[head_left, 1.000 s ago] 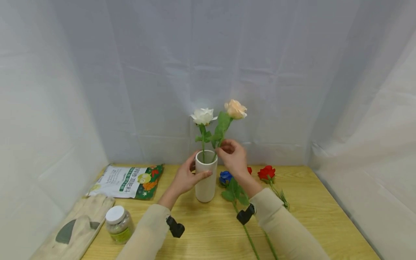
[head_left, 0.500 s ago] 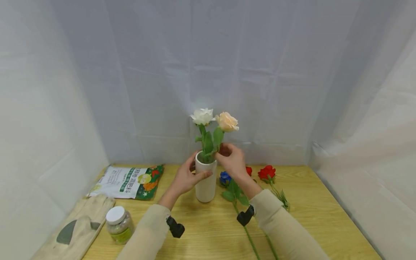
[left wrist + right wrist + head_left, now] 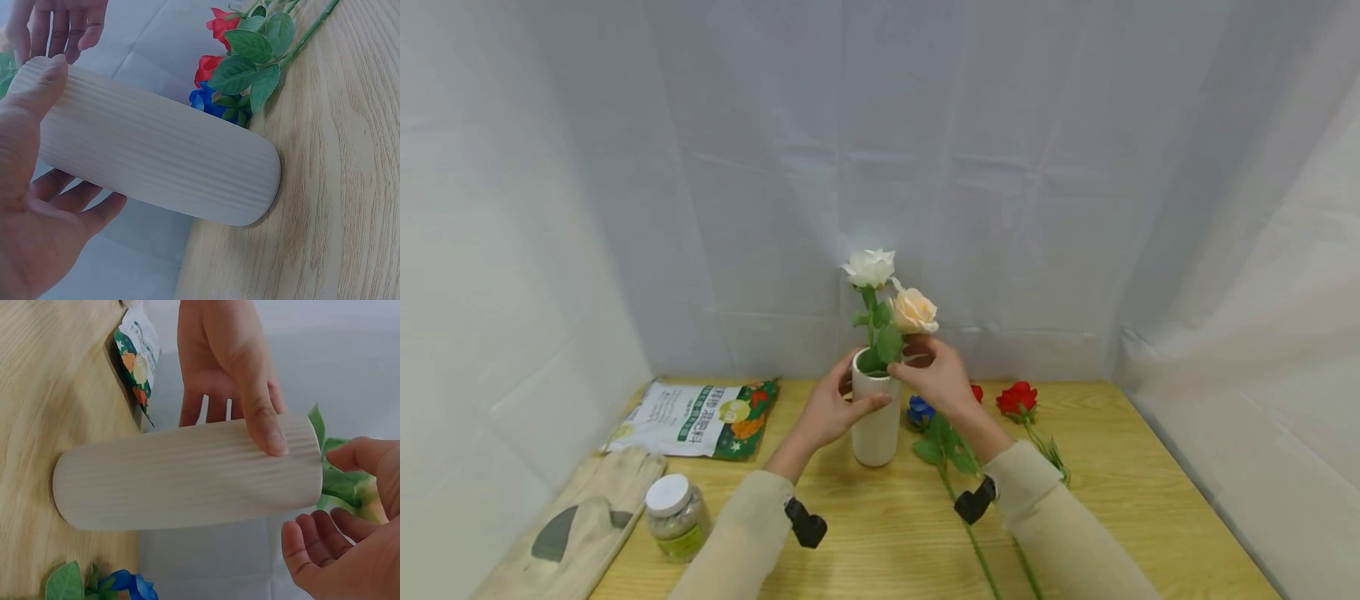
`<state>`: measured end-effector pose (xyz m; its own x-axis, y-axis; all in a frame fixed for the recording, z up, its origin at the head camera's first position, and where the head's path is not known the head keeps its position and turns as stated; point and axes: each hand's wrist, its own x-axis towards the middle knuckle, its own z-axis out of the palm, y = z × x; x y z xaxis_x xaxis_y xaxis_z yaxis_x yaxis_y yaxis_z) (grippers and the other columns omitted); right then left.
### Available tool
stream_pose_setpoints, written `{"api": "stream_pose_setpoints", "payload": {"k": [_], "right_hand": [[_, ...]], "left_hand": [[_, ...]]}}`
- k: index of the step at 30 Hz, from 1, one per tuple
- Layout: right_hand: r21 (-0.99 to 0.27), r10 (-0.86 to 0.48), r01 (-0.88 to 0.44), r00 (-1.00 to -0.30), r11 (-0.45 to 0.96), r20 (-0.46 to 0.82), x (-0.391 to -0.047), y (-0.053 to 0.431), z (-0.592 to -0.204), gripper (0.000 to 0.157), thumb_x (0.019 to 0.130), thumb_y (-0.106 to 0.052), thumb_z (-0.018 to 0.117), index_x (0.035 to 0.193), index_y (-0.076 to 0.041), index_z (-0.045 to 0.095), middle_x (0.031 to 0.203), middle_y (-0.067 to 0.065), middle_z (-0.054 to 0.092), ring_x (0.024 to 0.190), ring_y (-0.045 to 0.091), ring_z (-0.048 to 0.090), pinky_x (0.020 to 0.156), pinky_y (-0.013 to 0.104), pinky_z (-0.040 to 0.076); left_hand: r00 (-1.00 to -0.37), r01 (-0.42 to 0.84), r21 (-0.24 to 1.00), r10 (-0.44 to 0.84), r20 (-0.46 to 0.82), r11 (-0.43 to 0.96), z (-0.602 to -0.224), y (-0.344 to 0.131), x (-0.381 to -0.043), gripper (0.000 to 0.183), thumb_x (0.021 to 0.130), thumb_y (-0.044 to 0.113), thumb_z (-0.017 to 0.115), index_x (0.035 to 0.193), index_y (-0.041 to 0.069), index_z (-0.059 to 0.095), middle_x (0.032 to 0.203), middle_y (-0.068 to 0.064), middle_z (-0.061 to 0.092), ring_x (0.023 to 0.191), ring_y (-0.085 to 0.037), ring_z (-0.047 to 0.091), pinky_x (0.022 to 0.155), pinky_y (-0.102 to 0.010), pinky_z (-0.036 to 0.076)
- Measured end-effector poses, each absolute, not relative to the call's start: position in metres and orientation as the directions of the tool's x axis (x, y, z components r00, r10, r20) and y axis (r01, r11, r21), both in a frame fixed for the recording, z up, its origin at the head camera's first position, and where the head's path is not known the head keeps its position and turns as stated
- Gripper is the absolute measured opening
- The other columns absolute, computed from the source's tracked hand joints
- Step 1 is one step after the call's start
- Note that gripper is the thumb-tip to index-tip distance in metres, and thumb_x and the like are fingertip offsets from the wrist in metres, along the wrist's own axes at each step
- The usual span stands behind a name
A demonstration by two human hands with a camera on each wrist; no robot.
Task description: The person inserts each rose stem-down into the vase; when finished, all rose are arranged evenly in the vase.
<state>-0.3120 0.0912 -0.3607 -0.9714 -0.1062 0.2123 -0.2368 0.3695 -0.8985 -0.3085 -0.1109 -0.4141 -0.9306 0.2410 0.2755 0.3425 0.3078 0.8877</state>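
Observation:
My left hand (image 3: 832, 410) grips a white ribbed vase (image 3: 876, 429) near its top, thumb across the front and fingers round the other side. The vase stands upright on the table. A white rose (image 3: 870, 268) rises from it, and beside that a peach rose (image 3: 914, 312) sits lower, its leaves (image 3: 890, 343) at the mouth. My right hand (image 3: 936, 375) is at the rim, below the peach bloom. In the right wrist view, thumb and index finger (image 3: 351, 525) are spread apart on either side of the peach rose's green stem (image 3: 342, 485).
Right of the vase lie a blue rose (image 3: 919, 412) and red roses (image 3: 1017, 400), stems toward the front. At left are a printed bag (image 3: 700, 419), a white-lidded jar (image 3: 676, 518) and pale work gloves (image 3: 583, 517). White sheeting (image 3: 985, 167) surrounds the wooden table (image 3: 865, 533).
The peach rose has moved down and left into the vase, its bloom now below the white one. My right thumb and index finger have parted. The left hand keeps its grip on the vase.

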Motion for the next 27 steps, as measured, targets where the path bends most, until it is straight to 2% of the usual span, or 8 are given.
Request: {"api": "stream_pose_setpoints", "payload": {"k": [7,11,14,16,19,22,27], "right_hand": [[-0.907,-0.179,-0.220,-0.970,0.360,0.165,-0.309,0.114,-0.357,0.064,0.092,-0.021,0.080,0.150,-0.006,0.057,0.140,0.022,0.063,0.119,0.038,0.066,0.090,0.044,0.062],[-0.918,-0.167,-0.190,-0.976,0.348,0.138,-0.309,0.134,-0.354,0.061,0.093,-0.022,0.080,0.149,-0.007,0.058,0.143,0.021,0.062,0.123,0.039,0.065,0.094,0.046,0.061],[-0.925,-0.153,-0.174,-0.980,0.336,0.129,-0.309,0.153,-0.355,0.058,0.096,-0.024,0.078,0.148,-0.007,0.059,0.143,0.021,0.062,0.126,0.038,0.064,0.093,0.040,0.060],[-0.926,-0.135,-0.172,-0.982,0.335,0.134,-0.309,0.166,-0.357,0.056,0.097,-0.024,0.077,0.147,-0.007,0.060,0.143,0.021,0.062,0.122,0.034,0.066,0.088,0.034,0.060],[-0.934,-0.109,-0.170,-0.984,0.314,0.142,-0.308,0.186,-0.361,0.053,0.098,-0.021,0.076,0.146,-0.005,0.060,0.141,0.024,0.062,0.108,0.018,0.070,0.082,0.027,0.060],[-0.940,-0.075,-0.147,-0.989,0.308,0.130,-0.307,0.204,-0.366,0.053,0.099,-0.020,0.075,0.147,-0.003,0.059,0.142,0.027,0.061,0.098,0.004,0.068,0.079,0.023,0.060],[-0.942,-0.037,-0.095,-0.995,0.323,0.088,-0.302,0.228,-0.370,0.056,0.101,-0.024,0.073,0.150,-0.002,0.055,0.146,0.026,0.058,0.093,0.003,0.067,0.078,0.024,0.060]], "left_hand": [[-0.930,0.344,0.889,0.240,0.278,0.302,-0.414,-0.109,-0.309,0.083,0.095,0.023,0.082,0.165,0.021,0.037,0.153,-0.018,0.056,0.137,-0.043,0.058,0.104,-0.058,0.055],[-0.930,0.347,0.887,0.238,0.282,0.305,-0.413,-0.109,-0.310,0.084,0.094,0.022,0.082,0.165,0.021,0.036,0.154,-0.018,0.056,0.137,-0.042,0.058,0.103,-0.058,0.056],[-0.929,0.348,0.885,0.242,0.281,0.308,-0.413,-0.109,-0.310,0.084,0.095,0.022,0.082,0.165,0.021,0.036,0.153,-0.018,0.056,0.137,-0.042,0.058,0.102,-0.058,0.057],[-0.931,0.344,0.886,0.239,0.277,0.311,-0.413,-0.110,-0.310,0.084,0.095,0.023,0.082,0.165,0.021,0.036,0.153,-0.018,0.056,0.137,-0.042,0.058,0.103,-0.058,0.056],[-0.932,0.339,0.889,0.235,0.275,0.308,-0.414,-0.110,-0.309,0.083,0.095,0.022,0.081,0.165,0.020,0.036,0.154,-0.018,0.056,0.137,-0.043,0.057,0.103,-0.059,0.056],[-0.932,0.339,0.889,0.235,0.274,0.308,-0.414,-0.110,-0.309,0.083,0.095,0.023,0.081,0.165,0.020,0.036,0.153,-0.018,0.056,0.137,-0.043,0.058,0.103,-0.059,0.056],[-0.933,0.341,0.882,0.236,0.273,0.326,-0.415,-0.110,-0.310,0.084,0.094,0.026,0.082,0.165,0.022,0.036,0.153,-0.016,0.057,0.137,-0.041,0.058,0.104,-0.058,0.056]]}}
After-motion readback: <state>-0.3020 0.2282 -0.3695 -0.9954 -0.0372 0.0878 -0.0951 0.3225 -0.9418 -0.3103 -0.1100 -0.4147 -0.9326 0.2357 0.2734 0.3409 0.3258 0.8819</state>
